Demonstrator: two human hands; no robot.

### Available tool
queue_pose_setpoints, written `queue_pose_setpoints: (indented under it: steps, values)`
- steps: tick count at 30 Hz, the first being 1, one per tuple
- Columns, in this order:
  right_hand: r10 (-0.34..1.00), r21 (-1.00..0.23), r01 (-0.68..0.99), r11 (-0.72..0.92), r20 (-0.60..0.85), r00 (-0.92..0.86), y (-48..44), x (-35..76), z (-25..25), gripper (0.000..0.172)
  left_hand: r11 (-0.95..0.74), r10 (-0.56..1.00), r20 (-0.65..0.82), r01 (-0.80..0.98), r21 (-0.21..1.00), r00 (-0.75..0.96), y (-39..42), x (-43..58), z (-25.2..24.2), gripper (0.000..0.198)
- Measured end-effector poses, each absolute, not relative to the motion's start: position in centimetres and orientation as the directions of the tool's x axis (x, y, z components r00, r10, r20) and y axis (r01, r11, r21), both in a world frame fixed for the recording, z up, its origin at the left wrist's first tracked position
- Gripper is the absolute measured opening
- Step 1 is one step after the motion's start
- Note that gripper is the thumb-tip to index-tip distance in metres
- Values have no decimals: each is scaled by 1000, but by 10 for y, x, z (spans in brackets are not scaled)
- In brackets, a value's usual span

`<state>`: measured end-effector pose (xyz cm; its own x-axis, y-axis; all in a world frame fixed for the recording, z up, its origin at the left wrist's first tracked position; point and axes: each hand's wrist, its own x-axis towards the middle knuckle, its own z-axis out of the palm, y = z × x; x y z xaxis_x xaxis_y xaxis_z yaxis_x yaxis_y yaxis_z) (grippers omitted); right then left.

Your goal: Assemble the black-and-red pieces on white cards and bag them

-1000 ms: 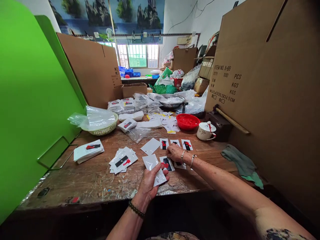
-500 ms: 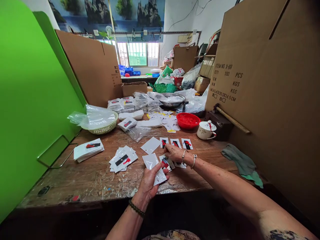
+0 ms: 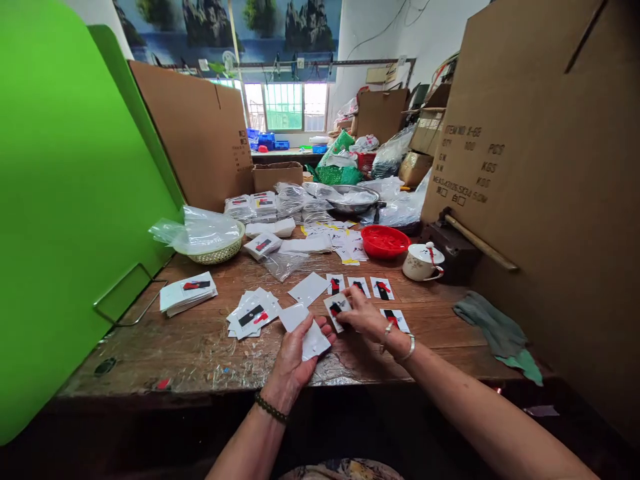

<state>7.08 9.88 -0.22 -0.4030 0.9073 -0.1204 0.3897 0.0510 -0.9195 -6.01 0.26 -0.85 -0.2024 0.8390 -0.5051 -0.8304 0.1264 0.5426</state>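
Note:
My left hand (image 3: 296,357) is closed on a clear plastic sleeve (image 3: 306,331), held just above the near part of the wooden table (image 3: 190,347). My right hand (image 3: 365,319) pinches a white card with a red and black piece (image 3: 336,307) and holds it at the sleeve's right edge. Three more such cards (image 3: 359,286) lie in a row just beyond my hands, and another card (image 3: 396,319) lies by my right wrist. A blank white card (image 3: 309,288) lies left of the row.
A loose pile of cards (image 3: 251,315) and a neat stack (image 3: 189,293) lie to the left. Farther back stand a basket with plastic bags (image 3: 210,240), a red bowl (image 3: 384,241), a lidded cup (image 3: 423,261). Cardboard sheets (image 3: 540,153) and a green panel (image 3: 65,200) wall the sides. A green cloth (image 3: 495,330) lies right.
My right hand lifted a card off the table and brought it left to the sleeve in my left hand. The camera shifted slightly.

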Motion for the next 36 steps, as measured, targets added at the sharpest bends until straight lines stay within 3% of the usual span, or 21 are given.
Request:
queue_pose_setpoints:
  steps: [5, 14, 27, 33, 36]
  values:
    - [819, -992, 13, -126, -111, -563, 67, 80, 10, 30, -16, 819, -519, -915, 402, -243, 4, -79, -1, 19]
    - [850, -929, -191, -316, -188, -493, 6, 58, -15, 45, -124, 808, -510, -932, 342, -295, 3, -80, 0, 24]
    - [650, -829, -178, -530, -262, -714, 21, 57, -15, 60, -92, 880, -384, -893, 440, -280, -6, -68, 1, 23]
    - [645, -849, -151, -506, -256, -720, 32, 58, -14, 70, -105, 881, -372, -887, 449, -293, -7, -65, 4, 27]
    - [684, -865, -157, -477, -254, -684, 34, 57, -12, 67, -114, 877, -375, -889, 444, -300, -6, -64, 3, 28]
